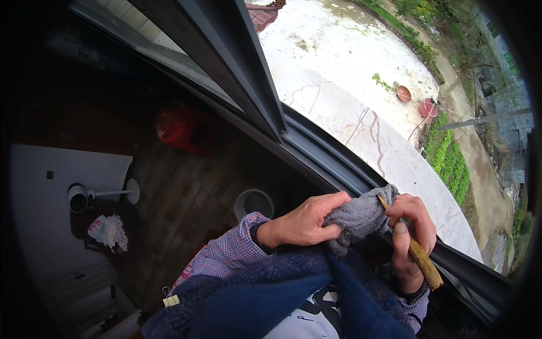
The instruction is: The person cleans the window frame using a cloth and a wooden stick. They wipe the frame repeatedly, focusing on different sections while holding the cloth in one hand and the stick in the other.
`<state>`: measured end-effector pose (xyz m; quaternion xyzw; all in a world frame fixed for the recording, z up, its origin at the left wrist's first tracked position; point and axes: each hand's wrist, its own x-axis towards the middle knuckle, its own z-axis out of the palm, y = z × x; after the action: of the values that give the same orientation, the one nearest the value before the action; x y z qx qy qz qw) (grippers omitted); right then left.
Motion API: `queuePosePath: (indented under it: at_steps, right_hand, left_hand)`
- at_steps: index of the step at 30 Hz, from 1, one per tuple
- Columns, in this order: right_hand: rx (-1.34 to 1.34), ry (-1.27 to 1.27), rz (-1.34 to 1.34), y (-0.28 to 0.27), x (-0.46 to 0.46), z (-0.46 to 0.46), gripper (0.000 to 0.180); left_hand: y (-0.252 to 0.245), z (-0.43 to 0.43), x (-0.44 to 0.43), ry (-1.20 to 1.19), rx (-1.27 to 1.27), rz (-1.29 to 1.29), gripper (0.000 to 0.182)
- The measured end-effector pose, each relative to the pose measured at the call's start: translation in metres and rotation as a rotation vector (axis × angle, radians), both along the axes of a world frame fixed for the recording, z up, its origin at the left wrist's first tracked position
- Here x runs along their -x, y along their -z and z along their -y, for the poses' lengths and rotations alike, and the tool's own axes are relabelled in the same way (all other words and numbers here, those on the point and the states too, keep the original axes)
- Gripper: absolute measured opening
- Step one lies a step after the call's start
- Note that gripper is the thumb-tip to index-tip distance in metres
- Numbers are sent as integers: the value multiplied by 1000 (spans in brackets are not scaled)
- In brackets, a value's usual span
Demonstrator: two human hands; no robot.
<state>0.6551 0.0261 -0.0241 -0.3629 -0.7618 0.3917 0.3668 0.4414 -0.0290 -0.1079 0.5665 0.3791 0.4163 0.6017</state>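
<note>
A grey cloth [360, 214] lies bunched over the dark metal window track [330, 152]. My left hand [307, 218] grips the cloth's left end between thumb and fingers. In my right hand [410, 237] is a pointed stick [425, 262], yellowish brown and probably bamboo. Its sharp tip rests against the cloth or just above it; I cannot tell which. The thick, blunt end sticks out below my right palm. Cloth and hands hide the part of the track beneath them.
A dark window frame post [237, 63] rises beside the track. Outside runs a pale marble ledge [360, 123], with basins [427, 108] in the yard beyond. Indoors, a round bin [254, 204] and a red object [186, 129] stand on the floor. A clip [171, 301] hangs by my left sleeve.
</note>
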Motion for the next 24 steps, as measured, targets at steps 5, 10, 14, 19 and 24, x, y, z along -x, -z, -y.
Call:
queuePosePath:
  at_steps: [5,10,14,19,24]
  right_hand:
    - [25,-10,211,7,5,-13,50]
    - [235,-46,72,22,14,-14,37]
    - [303,0,45,38,26,-14,24]
    - [139,-69,37,44,48,-17,25]
    - [122,-83,-9,52,71,-24,27]
  left_hand:
    - [-14,36,65,-200,142,115,43]
    - [-16,66,96,-442,131,171,42]
    - [-15,67,103,-470,146,71,41]
    - [-23,64,107,-481,130,-109,36]
    - [-21,54,106,-465,80,-300,33]
